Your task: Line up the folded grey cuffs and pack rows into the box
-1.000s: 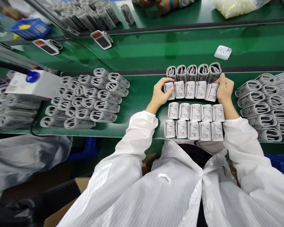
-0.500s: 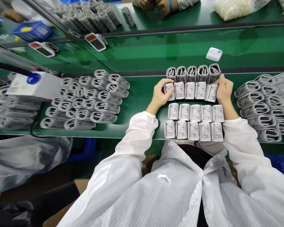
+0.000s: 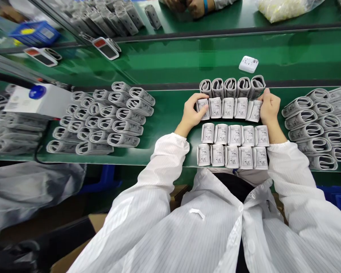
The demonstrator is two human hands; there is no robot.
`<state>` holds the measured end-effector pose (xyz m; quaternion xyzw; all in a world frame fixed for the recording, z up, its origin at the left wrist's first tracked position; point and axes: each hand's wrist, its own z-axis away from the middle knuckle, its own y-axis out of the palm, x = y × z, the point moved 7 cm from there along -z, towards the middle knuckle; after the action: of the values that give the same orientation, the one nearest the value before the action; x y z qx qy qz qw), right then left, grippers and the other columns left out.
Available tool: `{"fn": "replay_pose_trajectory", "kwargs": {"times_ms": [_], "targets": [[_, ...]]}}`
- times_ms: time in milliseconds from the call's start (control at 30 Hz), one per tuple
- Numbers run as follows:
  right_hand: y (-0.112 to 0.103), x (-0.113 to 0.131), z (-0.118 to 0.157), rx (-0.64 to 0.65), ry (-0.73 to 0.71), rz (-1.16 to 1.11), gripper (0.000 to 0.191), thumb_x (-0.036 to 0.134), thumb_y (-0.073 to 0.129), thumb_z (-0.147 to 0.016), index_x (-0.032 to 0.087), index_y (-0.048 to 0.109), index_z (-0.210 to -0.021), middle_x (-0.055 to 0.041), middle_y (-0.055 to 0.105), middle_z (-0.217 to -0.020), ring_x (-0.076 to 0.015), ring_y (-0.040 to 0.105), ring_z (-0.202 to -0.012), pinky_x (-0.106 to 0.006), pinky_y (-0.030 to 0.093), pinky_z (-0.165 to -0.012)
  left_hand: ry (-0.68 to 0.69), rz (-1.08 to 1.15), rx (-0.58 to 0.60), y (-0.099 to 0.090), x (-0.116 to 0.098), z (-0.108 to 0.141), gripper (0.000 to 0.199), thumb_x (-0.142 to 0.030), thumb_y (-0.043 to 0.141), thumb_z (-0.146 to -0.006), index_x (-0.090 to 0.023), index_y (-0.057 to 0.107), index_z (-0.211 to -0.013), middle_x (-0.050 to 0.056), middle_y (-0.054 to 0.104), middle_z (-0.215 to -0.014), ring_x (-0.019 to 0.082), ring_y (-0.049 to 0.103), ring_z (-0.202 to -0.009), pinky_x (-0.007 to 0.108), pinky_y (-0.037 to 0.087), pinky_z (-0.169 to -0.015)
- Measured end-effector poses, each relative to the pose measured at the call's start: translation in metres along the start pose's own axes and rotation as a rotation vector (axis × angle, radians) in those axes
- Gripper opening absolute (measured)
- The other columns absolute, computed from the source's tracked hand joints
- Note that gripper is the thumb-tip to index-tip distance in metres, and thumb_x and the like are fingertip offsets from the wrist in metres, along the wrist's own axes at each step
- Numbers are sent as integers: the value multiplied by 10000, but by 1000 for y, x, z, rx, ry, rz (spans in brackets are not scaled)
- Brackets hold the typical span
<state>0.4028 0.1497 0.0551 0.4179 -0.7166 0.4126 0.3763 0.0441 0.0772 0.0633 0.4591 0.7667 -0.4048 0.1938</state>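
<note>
My left hand (image 3: 193, 112) grips the left end of a row of folded grey cuffs (image 3: 228, 108), its thumb on the front of the end cuff. At the other end of that row, my right hand (image 3: 269, 107) is closed against the last cuff, which tilts a little. Behind them, another row of rolled cuffs (image 3: 230, 88) stands with coiled ends up, near my right fingertips. Two more rows of printed cuffs (image 3: 235, 135) lie closer to my body, between my forearms. The fingers behind the held row are partly hidden.
Stacks of rolled cuffs lie left (image 3: 126, 114) and right (image 3: 307, 131). Beyond a dark rail runs a green belt (image 3: 173, 64) with a white device part (image 3: 248, 64) and two monitors with screens (image 3: 106, 48). A white box (image 3: 38, 100) stands left. Another person's hands (image 3: 197, 8) rest across.
The white part and the two monitors on the belt have shifted left. My hands and the rows of cuffs between them have hardly moved.
</note>
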Motion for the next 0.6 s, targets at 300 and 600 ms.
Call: {"fn": "replay_pose_trajectory", "kwargs": {"times_ms": [300, 600], "targets": [[-2, 6, 1, -38, 2, -9, 866, 977, 435, -1073, 286, 521, -559, -9, 546, -601, -185, 541, -589, -418, 535, -708, 24, 7, -171, -13, 1, 1, 536, -790, 627, -1063, -299, 771, -1223, 78, 835, -1184, 300, 812, -1127, 516, 674, -1029], [-3, 7, 1, -36, 4, -9, 883, 997, 419, -1061, 275, 531, -565, -29, 584, -610, -182, 532, -580, -404, 419, -651, 27, 95, -183, -15, 1, 1, 514, -768, 685, -1043, -298, 801, -1215, 64, 847, -1167, 286, 811, -1086, 487, 667, -1016]]}}
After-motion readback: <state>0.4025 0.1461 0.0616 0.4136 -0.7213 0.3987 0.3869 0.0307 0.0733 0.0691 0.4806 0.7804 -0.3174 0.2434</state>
